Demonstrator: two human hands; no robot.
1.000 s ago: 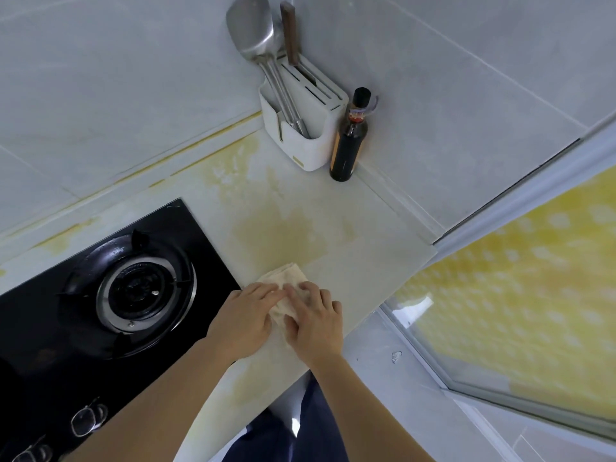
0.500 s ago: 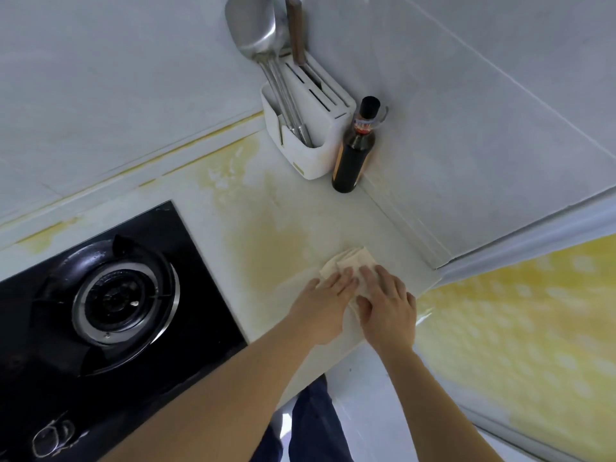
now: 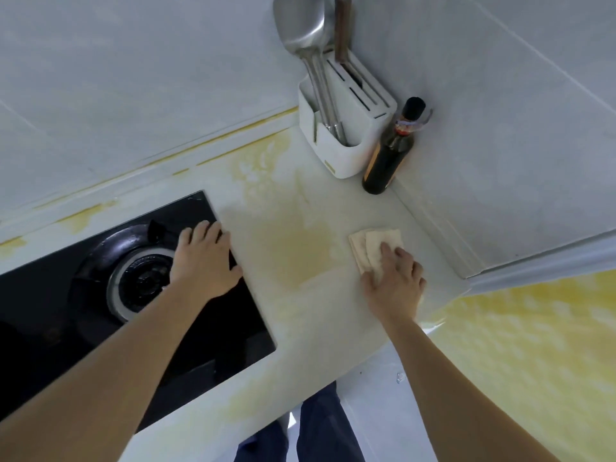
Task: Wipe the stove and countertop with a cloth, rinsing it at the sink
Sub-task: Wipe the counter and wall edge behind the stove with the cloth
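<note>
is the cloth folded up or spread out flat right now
Folded. The cloth shows stacked layered edges as a compact pad under the right hand on the countertop.

The pale, yellow-stained tabletop (image 3: 300,228) carries a black stove (image 3: 83,295) set in toward its left edge, a folded cloth (image 3: 370,245) near its right edge, and a white utensil holder (image 3: 346,151) touching a dark bottle (image 3: 386,161) in its far right corner.

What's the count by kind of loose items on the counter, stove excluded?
Cloth, under the right hand: 1
Dark bottle: 1
White utensil holder: 1
Metal spatula in the holder: 1
Wooden-handled knife in the holder: 1
Total: 5
</note>
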